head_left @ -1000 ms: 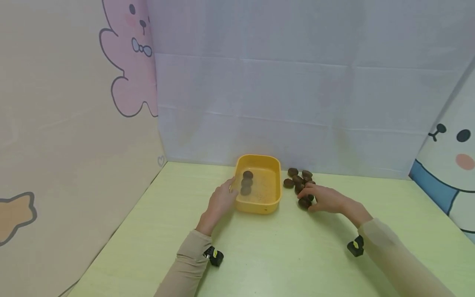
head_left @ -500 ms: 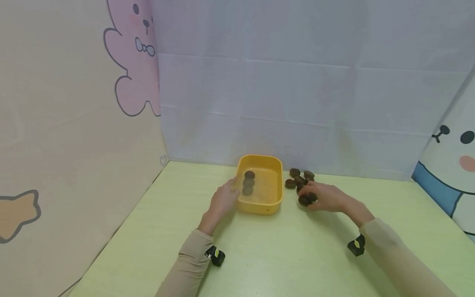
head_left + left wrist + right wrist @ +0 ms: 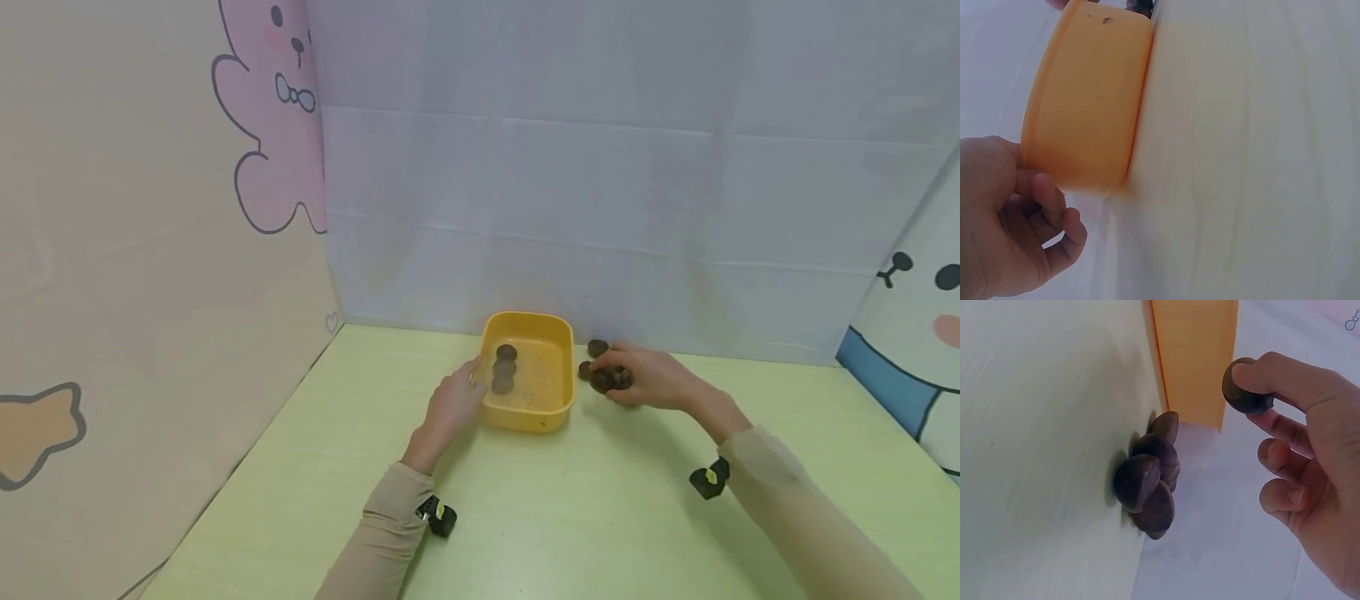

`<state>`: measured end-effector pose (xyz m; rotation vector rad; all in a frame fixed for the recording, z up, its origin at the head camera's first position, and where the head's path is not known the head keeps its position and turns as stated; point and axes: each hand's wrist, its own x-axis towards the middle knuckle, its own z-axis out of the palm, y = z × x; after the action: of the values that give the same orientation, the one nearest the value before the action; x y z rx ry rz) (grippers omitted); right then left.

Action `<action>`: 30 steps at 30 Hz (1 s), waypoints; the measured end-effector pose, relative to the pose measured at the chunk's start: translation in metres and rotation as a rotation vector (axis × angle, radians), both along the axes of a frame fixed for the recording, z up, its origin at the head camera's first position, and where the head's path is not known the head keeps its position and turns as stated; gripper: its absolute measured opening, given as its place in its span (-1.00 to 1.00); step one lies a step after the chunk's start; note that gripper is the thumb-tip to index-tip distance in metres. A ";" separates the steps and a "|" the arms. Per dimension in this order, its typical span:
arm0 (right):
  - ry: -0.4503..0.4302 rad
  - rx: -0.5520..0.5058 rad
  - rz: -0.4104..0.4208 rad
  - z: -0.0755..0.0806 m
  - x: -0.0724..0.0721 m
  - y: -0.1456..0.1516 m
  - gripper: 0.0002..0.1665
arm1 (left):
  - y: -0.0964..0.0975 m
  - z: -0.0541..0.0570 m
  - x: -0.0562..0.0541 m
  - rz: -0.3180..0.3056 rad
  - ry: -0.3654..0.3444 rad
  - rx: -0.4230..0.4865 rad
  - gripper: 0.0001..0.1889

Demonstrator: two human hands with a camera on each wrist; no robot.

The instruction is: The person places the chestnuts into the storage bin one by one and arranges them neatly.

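Observation:
In the right wrist view a dark brown chestnut is pinched between the thumb and index finger of my right hand, with the other fingers loosely curled. The head view places this right hand above the loose chestnuts, right of a yellow plastic box. Several chestnuts lie bunched on the table, partly hidden by the hand in the head view. My left hand grips the box's left wall, thumb over the rim, fingers outside. Inside the box, three chestnuts form a row along the left side.
A pale yellow-green table carries everything. Close behind the box hangs a white cloth backdrop. Printed panels with cartoon animals stand at the left and right.
My right hand has picked a chestnut up from the pile, rising and moving slightly away from me toward the box. The left hand keeps its grip on the box. The head view has shifted slightly.

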<state>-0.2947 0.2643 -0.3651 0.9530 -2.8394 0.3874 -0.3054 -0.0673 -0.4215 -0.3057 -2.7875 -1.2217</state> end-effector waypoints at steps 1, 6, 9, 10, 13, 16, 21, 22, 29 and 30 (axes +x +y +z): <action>0.007 -0.004 0.003 0.002 0.000 -0.002 -0.53 | 0.000 0.000 0.000 0.000 -0.001 -0.001 -0.40; 0.047 -0.019 0.044 0.010 -0.003 -0.017 -0.53 | -0.002 0.001 0.000 0.005 0.001 0.002 -0.40; 0.060 -0.023 0.064 0.012 -0.005 -0.025 -0.53 | -0.003 -0.001 0.000 0.000 0.011 0.001 -0.40; 0.060 -0.021 0.068 0.013 -0.005 -0.028 -0.53 | -0.003 -0.002 0.001 -0.002 0.013 0.002 -0.40; 0.045 -0.021 0.070 0.015 -0.007 -0.038 -0.53 | -0.004 -0.004 0.001 -0.001 0.021 -0.004 -0.40; 0.028 -0.016 0.076 0.018 -0.010 -0.048 -0.52 | -0.004 -0.004 0.002 0.004 0.024 -0.002 -0.40; 0.032 0.018 0.099 0.018 -0.015 -0.067 -0.50 | -0.004 -0.007 0.005 0.008 0.021 -0.001 -0.40; 0.035 0.024 0.103 0.017 -0.016 -0.070 -0.50 | -0.004 -0.007 0.006 0.008 0.018 -0.001 -0.41; -0.015 0.034 0.138 0.007 -0.023 -0.098 -0.53 | -0.005 -0.012 0.013 0.009 0.017 0.001 -0.41; -0.027 0.031 0.145 0.005 -0.024 -0.101 -0.53 | -0.005 -0.012 0.014 0.009 0.017 -0.001 -0.40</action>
<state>-0.3186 0.1629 -0.3597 1.1730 -2.8166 0.3752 -0.2918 -0.0725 -0.4335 -0.3015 -2.7720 -1.2101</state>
